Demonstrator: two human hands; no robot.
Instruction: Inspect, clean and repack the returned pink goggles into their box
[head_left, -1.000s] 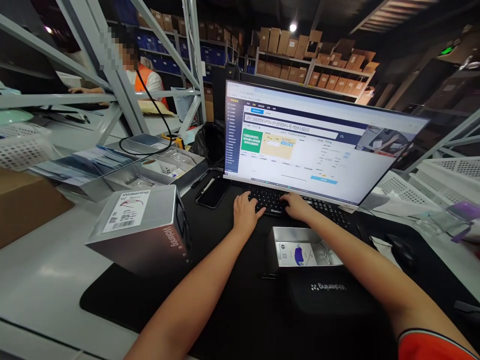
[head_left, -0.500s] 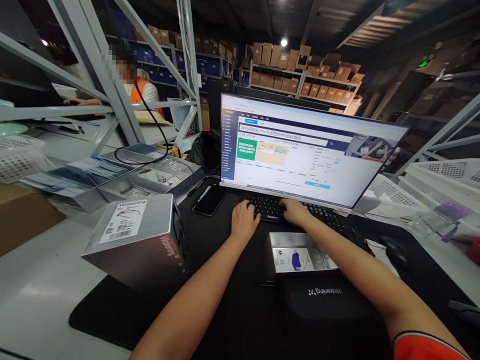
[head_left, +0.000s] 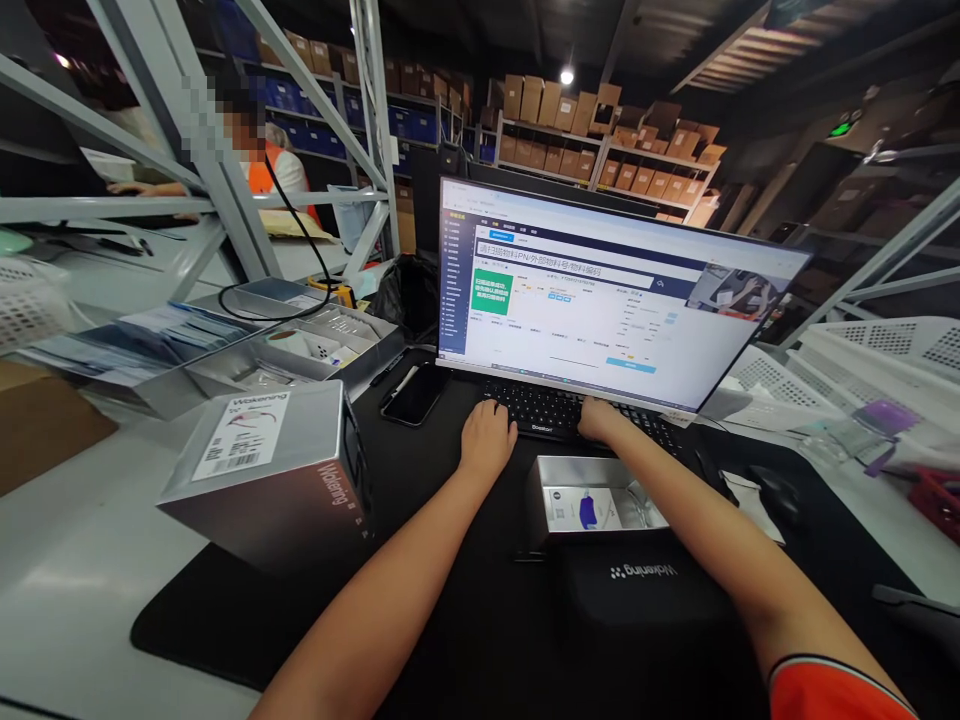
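Observation:
Both of my hands rest on a black keyboard in front of a lit monitor. My left hand lies at the keyboard's left end with fingers loosely curled over the keys. My right hand sits on the middle keys, fingers spread flat. Neither holds anything. Between my forearms stands an open silver box with a small blue item inside, and in front of it a black case with white lettering. A black phone lies left of the keyboard.
A silver labelled box stands at left on the black desk mat. Open grey trays with papers lie behind it. White perforated baskets sit at right. A person in an orange vest works behind metal shelving.
The pale panel on the screen has gone, leaving the green box. My right hand has shifted slightly right along the keys; the view has drifted a little.

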